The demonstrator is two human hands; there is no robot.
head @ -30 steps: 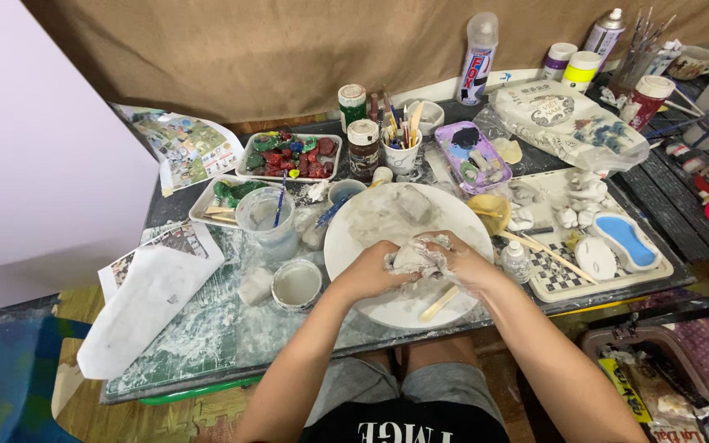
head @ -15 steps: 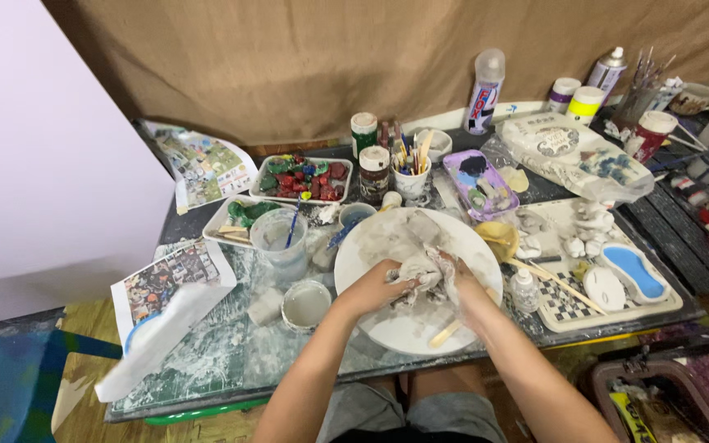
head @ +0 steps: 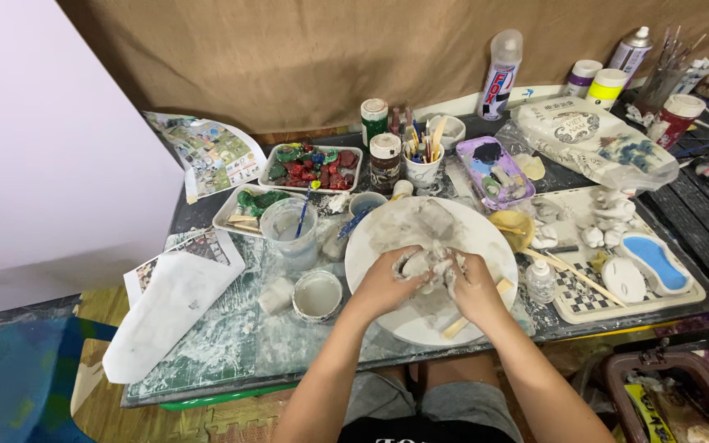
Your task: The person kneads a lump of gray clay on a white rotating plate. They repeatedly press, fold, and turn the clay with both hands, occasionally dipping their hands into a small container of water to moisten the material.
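One lump of grey clay (head: 427, 264) is clamped by the fingers of both the left hand (head: 387, 283) and right hand (head: 476, 287) over one white round plate (head: 387, 234); two spray cans are noted behind.

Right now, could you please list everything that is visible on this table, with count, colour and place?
clay lump: one, grey-white, between both hands
round plate: one, white, table centre
small cup: one, white, left of plate
clear cup: one, holding a brush
painted pieces tray: one, red and green, rear
purple tray: one, behind plate
spray cans: two, rear
left hand: on clay
right hand: on clay
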